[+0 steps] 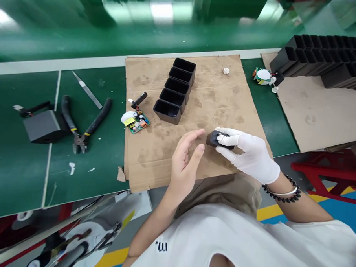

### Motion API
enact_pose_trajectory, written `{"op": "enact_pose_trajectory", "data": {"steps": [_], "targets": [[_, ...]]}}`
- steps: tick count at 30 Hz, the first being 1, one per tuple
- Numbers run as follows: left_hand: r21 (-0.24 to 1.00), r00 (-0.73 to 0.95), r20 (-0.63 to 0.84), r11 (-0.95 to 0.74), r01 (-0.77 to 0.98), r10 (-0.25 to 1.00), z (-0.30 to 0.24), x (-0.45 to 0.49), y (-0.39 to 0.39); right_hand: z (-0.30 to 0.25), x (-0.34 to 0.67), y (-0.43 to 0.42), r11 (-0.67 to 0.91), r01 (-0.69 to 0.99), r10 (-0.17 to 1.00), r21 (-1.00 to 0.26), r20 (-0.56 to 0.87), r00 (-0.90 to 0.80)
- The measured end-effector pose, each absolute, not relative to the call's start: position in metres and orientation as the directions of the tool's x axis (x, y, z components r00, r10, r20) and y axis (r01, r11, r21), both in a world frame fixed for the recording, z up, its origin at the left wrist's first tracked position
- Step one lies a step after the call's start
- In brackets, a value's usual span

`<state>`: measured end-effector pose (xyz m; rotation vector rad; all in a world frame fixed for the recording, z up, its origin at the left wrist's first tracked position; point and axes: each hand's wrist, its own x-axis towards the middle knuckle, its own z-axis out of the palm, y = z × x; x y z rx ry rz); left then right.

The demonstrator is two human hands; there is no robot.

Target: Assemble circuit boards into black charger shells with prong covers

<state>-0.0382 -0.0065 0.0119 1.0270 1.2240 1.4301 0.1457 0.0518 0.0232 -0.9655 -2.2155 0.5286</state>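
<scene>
My gloved right hand (245, 148) grips a small black plastic case (213, 139) over the front of the cardboard sheet (155, 162). Its fingers reach over the case's open side, and what lies inside is hidden. Bare and empty, my left hand (186, 158) is held just left of the case with thumb and fingers apart. Beyond my hands, several open black cases (168, 111) stand in a slanting row. To their left lies a circuit board (139, 122) with white glue on it and a black connector piece (139, 99) beside it.
Cutting pliers (79, 141), a flat metal file (87, 90) and a closed black case (44, 126) lie on the green bench at left. At right are another circuit board (264, 75) and stacked black cases (307, 57). A white crumpled bit (226, 70) rests on the cardboard.
</scene>
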Motion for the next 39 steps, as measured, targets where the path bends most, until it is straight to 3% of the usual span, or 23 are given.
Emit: {"op": "enact_pose_trajectory", "data": {"steps": [13,18,21,26,30,32,35,37,39], "targets": [[0.992,-0.154,0.120,-0.111,0.066,0.981,0.015,-0.028,0.008,0.041,0.159,0.044,0.536,0.550,0.836,-0.640,0.314,-0.450],[0.951,-0.154,0.262,-0.227,0.210,0.953,0.012,-0.023,0.009,0.021,0.157,0.044,0.574,0.516,0.812,-0.636,0.358,-0.462],[0.951,-0.134,0.251,-0.219,0.216,0.959,0.011,-0.022,0.008,0.024,0.158,0.047,0.610,0.534,0.787,-0.586,0.371,-0.493],[0.960,-0.294,0.259,-0.211,0.186,0.920,0.014,-0.037,-0.013,0.038,0.159,0.041,0.597,0.635,0.796,-0.490,0.461,-0.392],[0.918,-0.442,0.348,-0.205,0.338,0.827,0.016,-0.061,-0.038,0.026,0.155,0.040,0.544,0.597,0.839,-0.590,0.400,-0.370],[0.903,-0.490,0.371,-0.185,0.387,0.789,0.015,-0.075,-0.045,0.022,0.154,0.049,0.408,0.494,0.909,-0.768,0.293,-0.295],[0.878,-0.515,0.366,-0.103,0.468,0.776,0.012,-0.099,-0.045,0.028,0.153,0.072,-0.061,0.163,0.972,-0.985,-0.095,-0.216],[0.829,-0.495,0.352,-0.020,0.559,0.795,0.012,-0.117,-0.038,0.037,0.151,0.089,-0.339,-0.060,0.904,-0.939,-0.307,-0.298],[0.760,-0.438,0.333,0.037,0.649,0.835,0.013,-0.136,-0.029,0.044,0.148,0.104,-0.468,-0.176,0.842,-0.866,-0.376,-0.388]]}}
